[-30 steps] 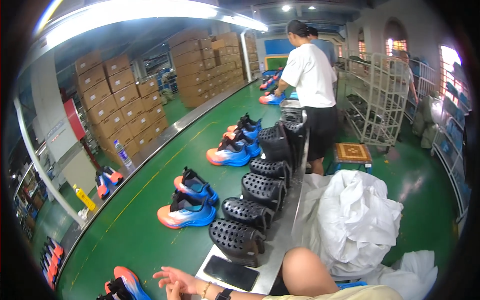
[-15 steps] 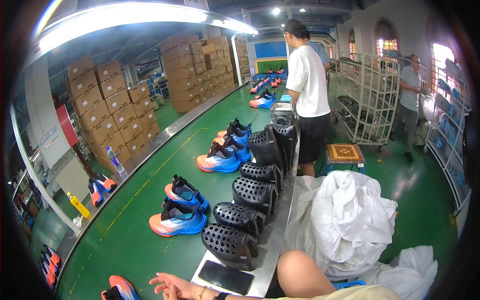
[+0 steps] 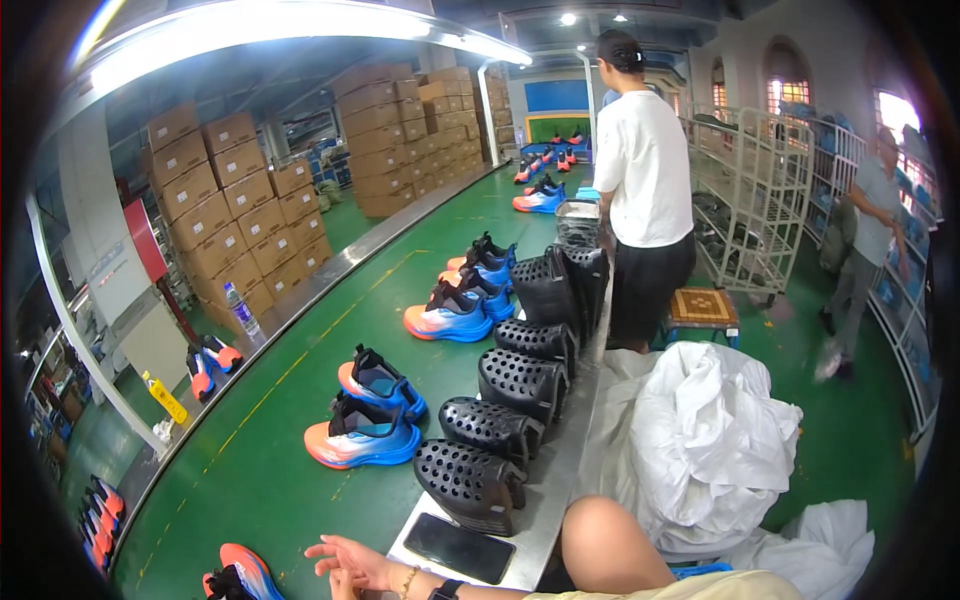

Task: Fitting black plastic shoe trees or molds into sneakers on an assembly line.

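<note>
My right hand [image 3: 352, 562], with a bracelet and dark watch at its wrist, is held over the green belt [image 3: 270, 490] at the lower edge. Its fingers are spread and nothing shows in them. Just below, a small part of my left hand [image 3: 343, 586] appears against the right palm, mostly cut off by the frame. Left of them lies an orange and blue sports shoe [image 3: 243, 570], partly out of view. A dark phone [image 3: 460, 547] rests on the metal ledge near my right wrist. Beyond it, black perforated shoe-shaped forms [image 3: 470, 480] stand in a row.
More orange and blue shoes [image 3: 365, 440] stand in groups along the belt. A white cloth bundle [image 3: 710, 440] sits right of my knee [image 3: 610, 545]. A person in a white shirt [image 3: 650, 170] stands farther up the line, near a stool [image 3: 703, 310] and racks [image 3: 750, 200]; another person [image 3: 868, 240] walks at right.
The view has shifted slightly, so most things sit a little farther right. The walking person at right has come nearer. My right hand keeps nearly the same spread pose.
</note>
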The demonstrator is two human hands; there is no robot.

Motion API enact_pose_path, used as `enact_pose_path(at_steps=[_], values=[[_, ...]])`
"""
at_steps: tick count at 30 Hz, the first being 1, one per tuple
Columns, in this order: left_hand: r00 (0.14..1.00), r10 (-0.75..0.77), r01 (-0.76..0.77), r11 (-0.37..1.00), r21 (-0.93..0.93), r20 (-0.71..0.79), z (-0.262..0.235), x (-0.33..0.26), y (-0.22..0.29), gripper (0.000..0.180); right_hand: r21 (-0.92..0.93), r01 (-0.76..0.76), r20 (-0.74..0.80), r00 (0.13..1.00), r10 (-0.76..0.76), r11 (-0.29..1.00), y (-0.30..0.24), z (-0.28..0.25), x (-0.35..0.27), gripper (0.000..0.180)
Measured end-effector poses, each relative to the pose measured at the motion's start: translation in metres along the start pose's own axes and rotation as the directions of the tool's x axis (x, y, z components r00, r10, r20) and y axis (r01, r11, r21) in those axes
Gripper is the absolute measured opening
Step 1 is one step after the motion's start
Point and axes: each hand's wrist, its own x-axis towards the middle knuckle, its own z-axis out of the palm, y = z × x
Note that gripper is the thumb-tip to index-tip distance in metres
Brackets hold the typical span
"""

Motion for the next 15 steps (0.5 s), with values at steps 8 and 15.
enact_pose_path(at_steps=[8, 15], values=[[0.998, -0.011, 0.003, 0.990, -0.142, -0.056, 0.007, -0.004, -0.004, 0.031, -0.061, -0.108, 0.059, 0.992, 0.112, 0.992, -0.001, 0.001, -0.005, 0.050], [0.999, 0.025, -0.025, 1.000, -0.005, -0.035, 0.022, -0.004, 0.004, 0.025, -0.221, -0.108, -0.087, 0.992, 0.091, 0.969, -0.002, 0.012, -0.012, 0.057]])
